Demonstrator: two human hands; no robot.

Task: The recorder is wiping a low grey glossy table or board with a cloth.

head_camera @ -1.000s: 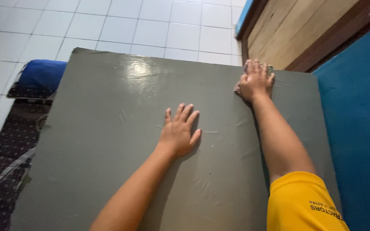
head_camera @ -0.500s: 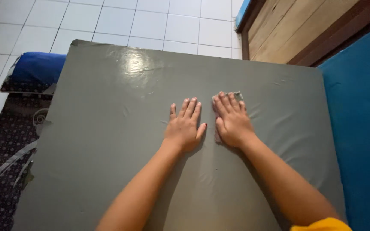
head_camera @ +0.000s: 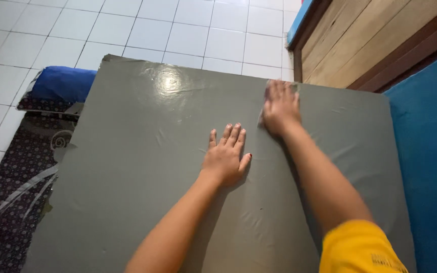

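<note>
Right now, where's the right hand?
Head view: the right hand lies flat near the far edge of the grey sheet, beyond the left hand, close to the wooden panel.

Bare forearms, a short yellow sleeve (head_camera: pixel 361 247) with small dark print on the right arm.

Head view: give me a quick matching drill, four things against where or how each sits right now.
Things:
1. left hand
2. right hand
3. blue roll
4. wooden panel

States:
A. upper right corner
B. on the floor beside the grey sheet's left edge
C. flat, fingers spread, mid-sheet
D. pressing a cloth near the sheet's far edge

Pairs: 1-C, 2-D, 3-B, 4-A
</note>
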